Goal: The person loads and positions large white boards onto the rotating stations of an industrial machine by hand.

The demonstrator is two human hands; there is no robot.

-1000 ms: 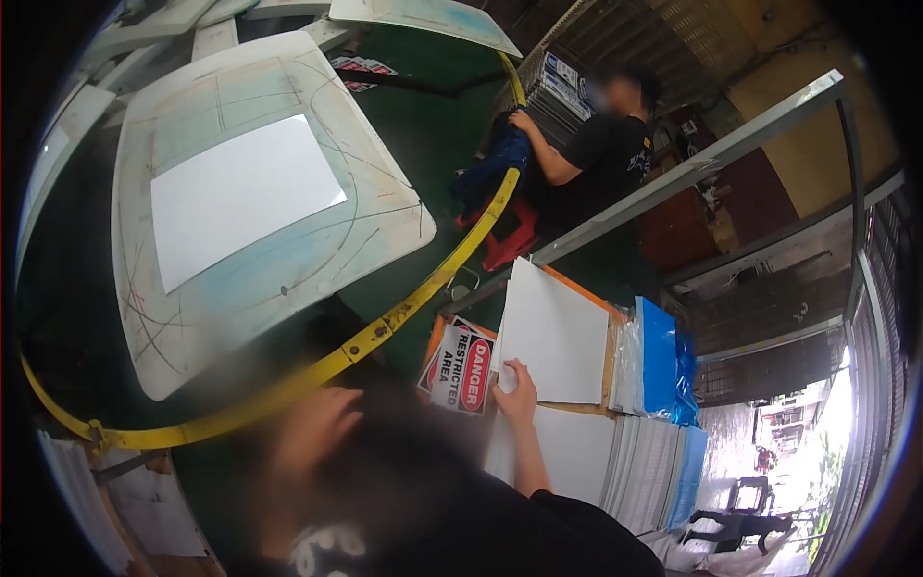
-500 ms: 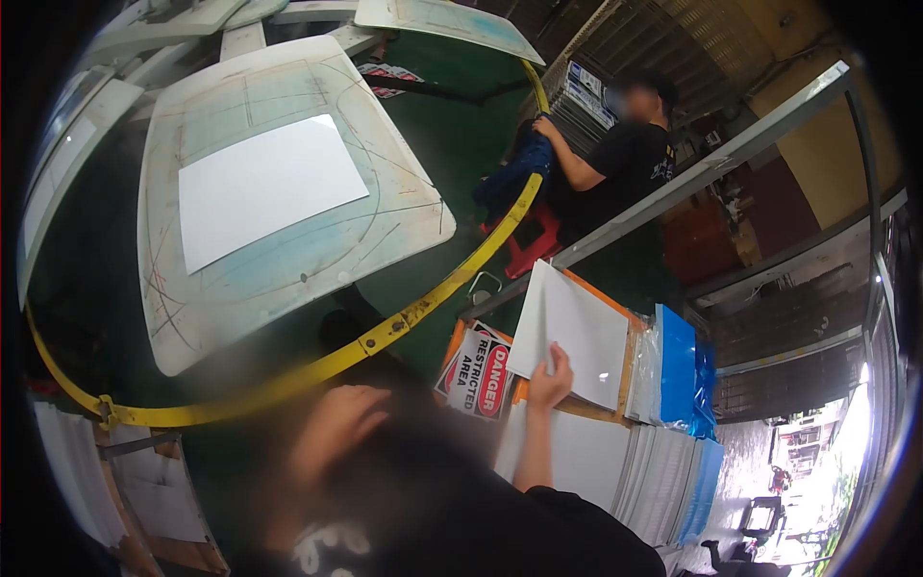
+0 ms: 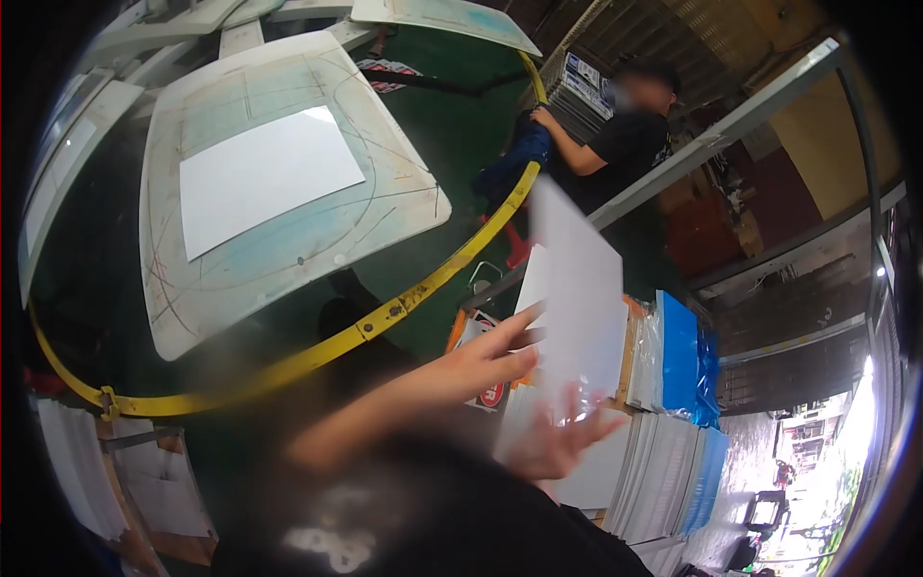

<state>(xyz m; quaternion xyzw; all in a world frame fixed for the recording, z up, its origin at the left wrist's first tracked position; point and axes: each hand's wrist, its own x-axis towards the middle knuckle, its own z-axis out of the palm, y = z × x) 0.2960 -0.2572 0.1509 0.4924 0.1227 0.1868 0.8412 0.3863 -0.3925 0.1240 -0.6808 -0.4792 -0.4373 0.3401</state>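
Observation:
A white sheet (image 3: 583, 298) stands tilted on edge, blurred by motion, above a stack of white sheets (image 3: 531, 288). My left hand (image 3: 471, 365) reaches in from the left, thumb and fingers at the sheet's left edge. The fingertips are partly hidden there. At the lower end of the same sheet, my right hand (image 3: 562, 442) has its fingers spread, some overlapping the sheet; it is smeared by motion. Another white sheet (image 3: 274, 183) lies flat on a stained, pale platen board (image 3: 385, 207) to the left.
A yellow curved rail (image 3: 423, 288) runs between the board and me. A person (image 3: 615, 144) sits beyond it, one hand near a dark blue cloth (image 3: 519, 159) on the rail. Printed danger signs (image 3: 471, 332) lie near the stack. Blue-wrapped sheets (image 3: 678, 356) stand to the right.
The white sheet has come up off the stack and tilted upright. My left hand has moved right to its edge. My right hand has moved down and its fingers have spread.

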